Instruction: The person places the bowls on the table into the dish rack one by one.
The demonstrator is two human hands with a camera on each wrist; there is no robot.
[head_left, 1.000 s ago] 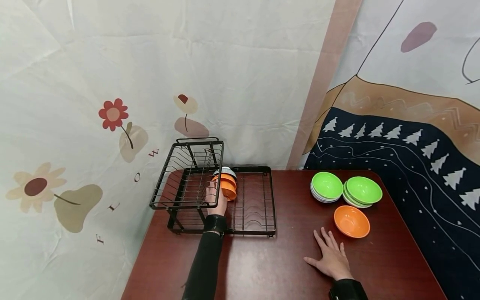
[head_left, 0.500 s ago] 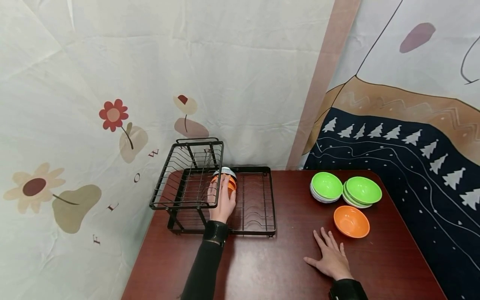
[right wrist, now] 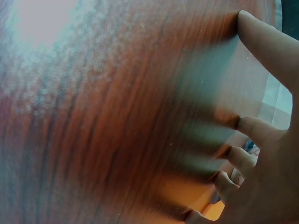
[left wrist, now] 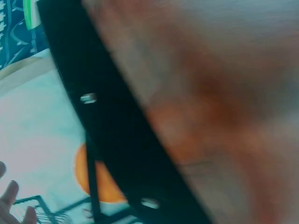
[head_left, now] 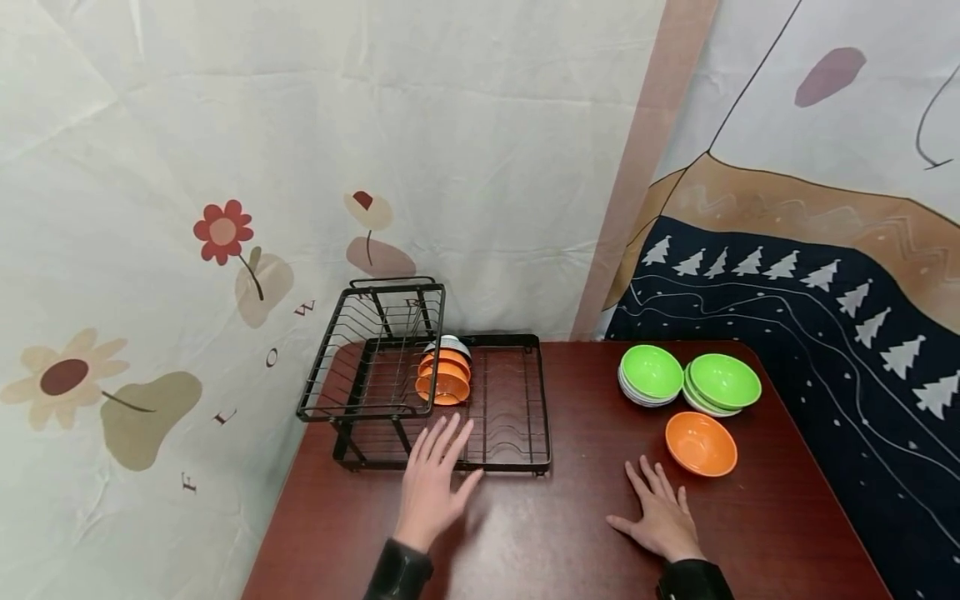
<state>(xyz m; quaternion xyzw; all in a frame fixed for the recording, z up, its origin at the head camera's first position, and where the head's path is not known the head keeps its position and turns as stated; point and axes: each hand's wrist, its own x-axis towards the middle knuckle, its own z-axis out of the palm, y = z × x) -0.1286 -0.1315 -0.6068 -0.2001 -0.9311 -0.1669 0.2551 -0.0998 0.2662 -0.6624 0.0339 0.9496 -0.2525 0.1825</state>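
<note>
In the head view my left hand [head_left: 433, 492] hovers at the front edge of the black dish rack [head_left: 501, 467], fingers spread and holding nothing. Just beyond its fingertips, several orange bowls [head_left: 444, 386] stand on edge in the lower tier, with grey-white bowls [head_left: 452, 343] behind them. The upper tier's wires partly cover them. My right hand [head_left: 660, 517] rests on the table with its fingers spread. Close to its fingertips sits an orange bowl [head_left: 701, 443]. In the right wrist view the fingers [right wrist: 266, 42] touch the wood. The left wrist view is largely blurred.
Behind the orange bowl stand two stacks topped with green bowls, a left stack [head_left: 651, 372] and a right stack [head_left: 724, 382], with white bowls underneath. The rack's raised upper tier [head_left: 375, 350] overhangs its left half. A printed cloth [head_left: 487, 167] hangs behind the brown table [head_left: 570, 533].
My left hand has let go of the orange bowls in the rack and drawn back toward the front of the table, its fingers spreading. The right hand has stayed in place.
</note>
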